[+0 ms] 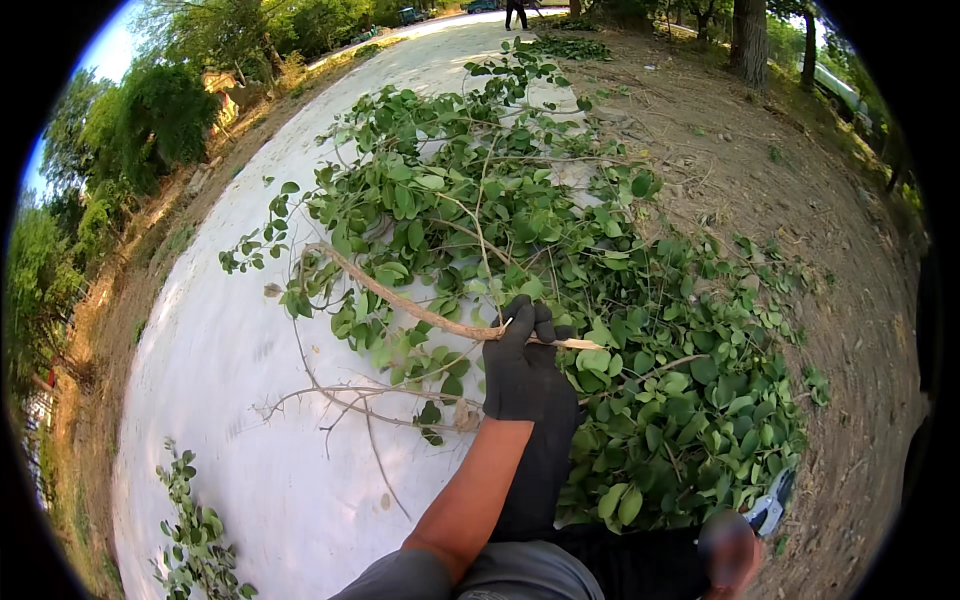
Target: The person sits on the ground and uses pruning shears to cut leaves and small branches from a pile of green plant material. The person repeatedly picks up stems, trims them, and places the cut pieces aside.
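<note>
My left hand [526, 375], in a black glove, is shut around a bare brown branch [405, 301]. One end of that branch is pale and splintered, sticking out to the right of the fist; the other end curves up and left. Under and beyond the glove spreads a large heap of leafy green branches [517, 202]. At the lower right, my right hand [739, 555] is partly blurred and holds pruning shears [772, 504], whose metal head points up and right beside the heap. Whether the blades are parted is hard to see.
The heap straddles a pale paved road [247, 330] and bare dirt ground [847, 337]. Thin twigs [360, 390] lie left of my left hand. A smaller leafy branch [191, 517] lies at lower left. Far ahead stand a person [516, 13] and tree trunks [750, 41].
</note>
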Available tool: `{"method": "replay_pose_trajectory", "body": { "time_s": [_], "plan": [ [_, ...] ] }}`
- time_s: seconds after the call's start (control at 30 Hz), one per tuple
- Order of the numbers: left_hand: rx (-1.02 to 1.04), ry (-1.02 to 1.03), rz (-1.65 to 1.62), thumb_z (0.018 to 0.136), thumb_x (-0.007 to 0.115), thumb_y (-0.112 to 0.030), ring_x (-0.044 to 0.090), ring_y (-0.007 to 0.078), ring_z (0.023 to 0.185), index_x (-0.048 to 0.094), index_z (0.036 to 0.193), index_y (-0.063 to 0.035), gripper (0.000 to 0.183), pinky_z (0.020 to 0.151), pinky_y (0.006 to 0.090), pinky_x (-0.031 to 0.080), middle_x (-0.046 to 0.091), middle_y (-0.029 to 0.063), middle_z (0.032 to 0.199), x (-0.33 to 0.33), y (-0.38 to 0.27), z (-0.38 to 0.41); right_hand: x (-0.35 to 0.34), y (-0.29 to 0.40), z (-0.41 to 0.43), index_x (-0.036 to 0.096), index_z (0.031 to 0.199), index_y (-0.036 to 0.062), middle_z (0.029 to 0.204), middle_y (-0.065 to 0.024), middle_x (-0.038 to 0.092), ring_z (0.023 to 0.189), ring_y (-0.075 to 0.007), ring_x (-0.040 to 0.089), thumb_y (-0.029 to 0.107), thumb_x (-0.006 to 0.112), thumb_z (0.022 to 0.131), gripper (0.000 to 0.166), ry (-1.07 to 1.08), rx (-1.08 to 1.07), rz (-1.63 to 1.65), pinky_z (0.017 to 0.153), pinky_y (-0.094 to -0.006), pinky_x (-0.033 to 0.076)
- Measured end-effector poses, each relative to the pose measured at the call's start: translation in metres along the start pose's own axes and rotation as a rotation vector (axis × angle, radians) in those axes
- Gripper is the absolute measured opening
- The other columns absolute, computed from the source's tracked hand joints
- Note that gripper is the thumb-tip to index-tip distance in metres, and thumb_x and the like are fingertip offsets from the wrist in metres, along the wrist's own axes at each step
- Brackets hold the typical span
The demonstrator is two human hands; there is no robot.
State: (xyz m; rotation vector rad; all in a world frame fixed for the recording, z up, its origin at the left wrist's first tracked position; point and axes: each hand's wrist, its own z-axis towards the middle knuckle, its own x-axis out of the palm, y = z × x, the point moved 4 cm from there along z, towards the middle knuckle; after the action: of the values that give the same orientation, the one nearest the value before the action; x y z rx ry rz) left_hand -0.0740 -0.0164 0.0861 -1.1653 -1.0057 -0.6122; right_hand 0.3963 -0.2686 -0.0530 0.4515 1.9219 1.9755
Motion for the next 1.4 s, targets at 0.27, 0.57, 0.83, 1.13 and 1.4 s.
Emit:
{"method": "replay_pose_trajectory", "body": {
  "time_s": [0.27,0.57,0.83,1.13,1.4],
  "plan": [
    [-0.188,0.067,0.461,0.095,0.063,-0.014,0.062,0.0163,0.069,0.055,0.115,0.0024,0.027,0.066,0.0411,0.060,0.061,0.0097,0.086,0.030,0.026,-0.022,-0.001,-0.017,-0.001,0.049,0.134,-0.0083,0.119,-0.0190,0.060,0.098,-0.0263,0.061,0.024,0.033,0.104,0.047,0.073,0.207,0.611,0.084,-0.0415,0.054],
    [-0.399,0.009,0.203,0.095,0.062,-0.009,0.062,0.0187,0.072,0.052,0.116,-0.0009,0.025,0.072,0.0454,0.057,0.061,0.0118,0.090,0.005,0.109,-0.048,0.002,0.000,-0.012,0.052,0.130,-0.0050,0.102,-0.0146,0.063,0.083,-0.0247,0.062,0.024,0.052,0.095,0.045,-0.056,0.214,0.543,0.072,-0.0381,0.054],
    [-0.417,0.168,0.368,0.097,0.060,-0.015,0.062,0.0172,0.065,0.053,0.109,0.0033,0.023,0.060,0.0398,0.057,0.062,0.0117,0.082,0.066,0.126,-0.073,0.016,0.033,-0.016,0.054,0.124,-0.0083,0.098,-0.0168,0.065,0.079,-0.0267,0.065,0.015,0.066,0.084,0.047,-0.179,0.232,0.558,0.071,-0.0423,0.057],
    [-0.792,0.472,0.947,0.088,0.065,-0.019,0.061,0.0173,0.049,0.058,0.078,0.0009,0.023,0.049,0.0332,0.051,0.062,0.0069,0.065,0.005,0.213,-0.138,0.020,0.063,-0.025,0.064,0.115,-0.0055,0.096,-0.0107,0.068,0.086,-0.0200,0.065,0.016,0.068,0.086,0.037,-0.056,-0.223,-0.486,0.076,-0.0352,0.054],
    [-0.844,0.032,0.015,0.095,0.063,-0.014,0.058,0.0121,0.067,0.058,0.097,-0.0052,0.010,0.067,0.0343,0.053,0.063,0.0052,0.086,-0.058,0.212,-0.094,0.008,0.042,-0.018,0.065,0.115,-0.0048,0.095,-0.0098,0.069,0.083,-0.0179,0.066,0.010,0.065,0.087,0.031,-0.007,-0.038,-0.609,0.072,-0.0313,0.053]
  ]
}}
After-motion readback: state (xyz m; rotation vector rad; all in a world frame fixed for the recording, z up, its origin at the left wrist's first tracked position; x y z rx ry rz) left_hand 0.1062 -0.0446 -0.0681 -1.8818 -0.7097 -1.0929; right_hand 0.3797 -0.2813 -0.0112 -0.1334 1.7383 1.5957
